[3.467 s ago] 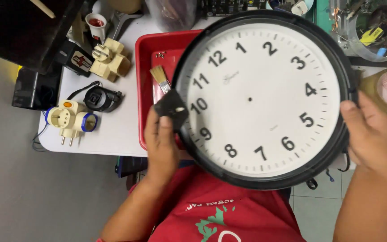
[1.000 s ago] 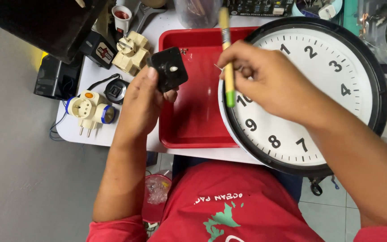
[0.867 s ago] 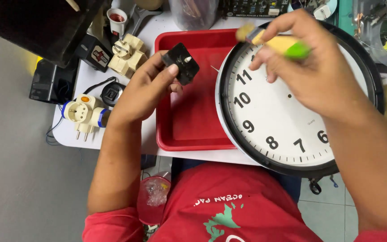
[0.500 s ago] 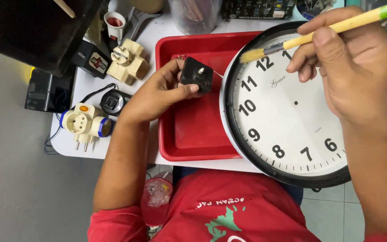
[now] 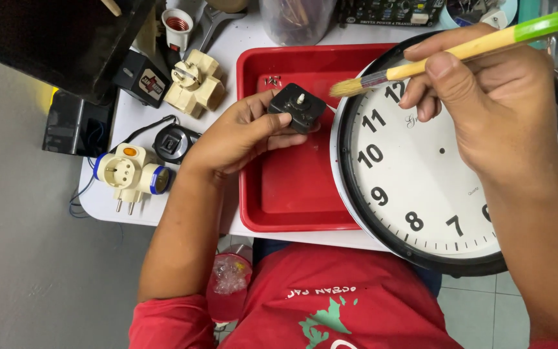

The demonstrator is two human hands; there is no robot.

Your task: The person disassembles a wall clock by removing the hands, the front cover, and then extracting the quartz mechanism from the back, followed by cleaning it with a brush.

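My left hand (image 5: 240,132) holds a small black clock movement (image 5: 296,108) with a white shaft over the red tray (image 5: 292,194). My right hand (image 5: 492,97) grips a paintbrush (image 5: 460,52) with a yellow and green handle. Its bristles point left, just right of the movement. A large round wall clock (image 5: 408,187) with a black rim, a white face and no hands lies on the tray's right side, under my right hand.
Two small screws (image 5: 271,81) lie in the tray's far corner. On the white table (image 5: 227,48) to the left sit cream plug adapters (image 5: 195,83), a cream and blue adapter (image 5: 127,171), a black adapter (image 5: 140,79) and a lamp socket (image 5: 177,26). A clear jar (image 5: 295,19) stands behind the tray.
Both hands let the clock down onto the tray. My left hand kept the black movement and brought it over the tray. My right hand picked up the brush and turned its bristles toward the movement.
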